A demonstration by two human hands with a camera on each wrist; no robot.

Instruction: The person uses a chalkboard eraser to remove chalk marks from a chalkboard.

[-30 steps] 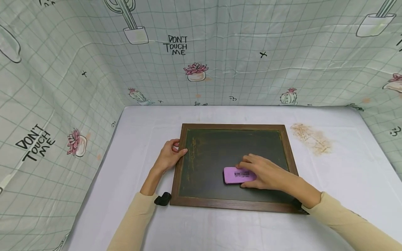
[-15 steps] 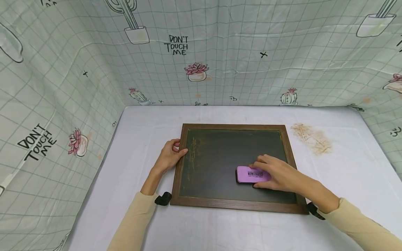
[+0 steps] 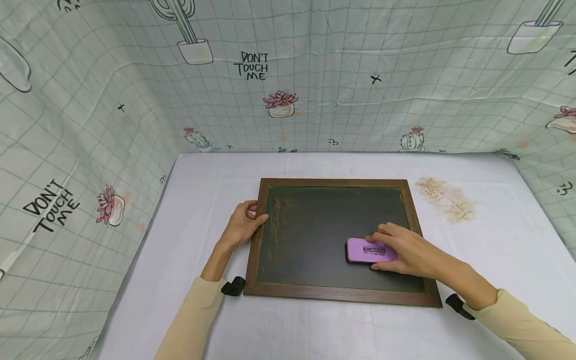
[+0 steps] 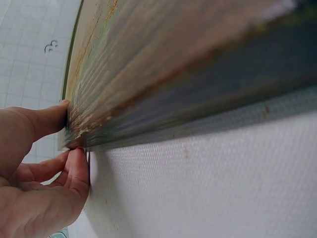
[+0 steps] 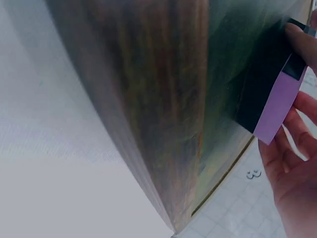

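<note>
A chalkboard (image 3: 310,215) in a brown wooden frame lies on the white-covered table, with yellowish chalk smears near its left side. My left hand (image 3: 240,223) pinches the frame's left edge; in the left wrist view the thumb (image 4: 47,120) is on top and the curled fingers are underneath. On the right half of the board, my right hand (image 3: 402,250) grips a purple chalkboard eraser (image 3: 364,251) with dark lettering. The right wrist view shows the eraser's black pad (image 5: 262,79) against the board, with thumb and fingers on opposite sides.
A brownish stain (image 3: 445,199) marks the white tablecloth (image 3: 315,330) right of the board. A printed grid curtain (image 3: 342,60) stands behind and at both sides. Black wrist straps (image 3: 234,286) sit on both wrists.
My right hand has slid the eraser rightward across the board, from near its middle towards the right side. My left hand stays on the frame's left edge.
</note>
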